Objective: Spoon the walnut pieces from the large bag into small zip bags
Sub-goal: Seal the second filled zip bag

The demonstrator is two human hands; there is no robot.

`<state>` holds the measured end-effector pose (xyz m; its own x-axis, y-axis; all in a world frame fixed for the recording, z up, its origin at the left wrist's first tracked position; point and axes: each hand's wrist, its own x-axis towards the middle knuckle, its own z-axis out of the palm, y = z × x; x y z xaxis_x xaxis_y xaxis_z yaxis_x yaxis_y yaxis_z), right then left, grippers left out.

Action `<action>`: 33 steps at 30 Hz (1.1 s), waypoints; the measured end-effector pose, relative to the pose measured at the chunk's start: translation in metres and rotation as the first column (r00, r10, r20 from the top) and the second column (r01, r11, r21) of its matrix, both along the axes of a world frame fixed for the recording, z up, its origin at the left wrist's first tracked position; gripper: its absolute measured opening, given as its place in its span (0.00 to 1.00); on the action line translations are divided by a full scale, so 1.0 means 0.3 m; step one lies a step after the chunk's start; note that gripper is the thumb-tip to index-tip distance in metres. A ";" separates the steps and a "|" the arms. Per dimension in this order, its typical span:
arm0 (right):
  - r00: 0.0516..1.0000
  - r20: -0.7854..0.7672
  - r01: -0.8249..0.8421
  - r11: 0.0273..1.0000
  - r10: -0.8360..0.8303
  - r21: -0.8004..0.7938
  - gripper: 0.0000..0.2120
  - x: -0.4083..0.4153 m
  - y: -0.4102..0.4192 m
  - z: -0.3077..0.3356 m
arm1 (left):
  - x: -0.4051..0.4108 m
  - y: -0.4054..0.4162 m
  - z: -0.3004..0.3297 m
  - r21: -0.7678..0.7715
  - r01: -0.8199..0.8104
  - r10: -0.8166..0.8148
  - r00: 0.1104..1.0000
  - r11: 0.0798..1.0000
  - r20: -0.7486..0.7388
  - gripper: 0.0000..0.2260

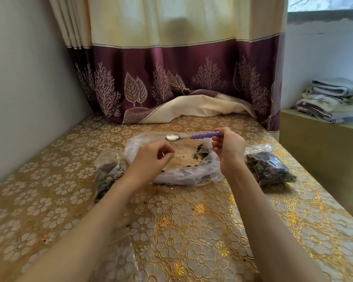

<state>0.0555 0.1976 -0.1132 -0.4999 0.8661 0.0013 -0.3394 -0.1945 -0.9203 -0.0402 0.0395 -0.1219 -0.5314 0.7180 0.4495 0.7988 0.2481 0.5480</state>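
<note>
The large clear bag (183, 176) lies flattened and open in the middle of the table, with a small heap of dark walnut pieces (200, 152) left near its right side. My right hand (228, 148) holds a spoon (192, 136) by its purple handle, level above the bag, its metal bowl pointing left and looking empty. My left hand (153, 157) hovers over the bag's left part with fingers curled, thumb and forefinger pinched together; whether anything is between them I cannot tell. A filled small zip bag (108, 169) lies to the left and another filled small zip bag (271, 169) to the right.
The table wears a gold floral cloth (192, 231) with scattered crumbs. An empty clear small bag (118, 259) lies near the front edge under my left forearm. A purple and cream curtain (171, 82) drapes onto the far end. Folded towels (332, 100) sit on a ledge at right.
</note>
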 end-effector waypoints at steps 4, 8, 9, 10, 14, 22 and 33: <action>0.998 0.057 -0.011 0.998 0.008 0.060 0.10 -0.009 -0.009 -0.007 | -0.026 -0.052 0.003 -0.069 -0.016 0.012 0.998 0.997 -0.063 0.07; 0.992 0.126 -0.037 0.987 0.018 0.154 0.10 -0.018 -0.026 -0.013 | -0.082 -0.158 0.019 0.110 -0.217 0.223 0.974 0.970 -0.039 0.08; 0.989 0.147 -0.054 0.983 0.028 0.175 0.10 -0.019 -0.031 -0.013 | -0.102 -0.188 0.012 0.140 -0.301 0.302 0.953 0.943 0.008 0.08; 0.984 0.172 -0.073 0.979 0.039 0.192 0.09 -0.018 -0.035 -0.013 | -0.121 -0.220 -0.001 0.159 -0.389 0.381 0.921 0.908 0.075 0.10; 0.961 0.269 -0.131 0.962 0.063 0.241 0.09 -0.009 -0.048 -0.015 | -0.178 -0.326 -0.075 0.002 -0.599 0.561 0.751 0.801 0.349 0.23; 0.887 0.451 -0.153 0.861 -0.097 0.486 0.11 0.026 -0.104 -0.055 | -0.249 -0.318 -0.065 -0.108 -0.550 0.431 0.503 0.829 0.749 0.27; 0.725 0.435 -0.132 0.512 -0.534 0.849 0.09 0.047 -0.196 -0.112 | -0.230 -0.351 -0.005 0.319 -0.492 0.002 0.546 0.810 0.838 0.11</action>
<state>0.0695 0.1387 -0.1470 -0.4775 0.7094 0.5183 0.4019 0.7010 -0.5892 -0.1091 -0.0658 -0.1234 -0.9481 0.3177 -0.0172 -0.0577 -0.1188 0.9912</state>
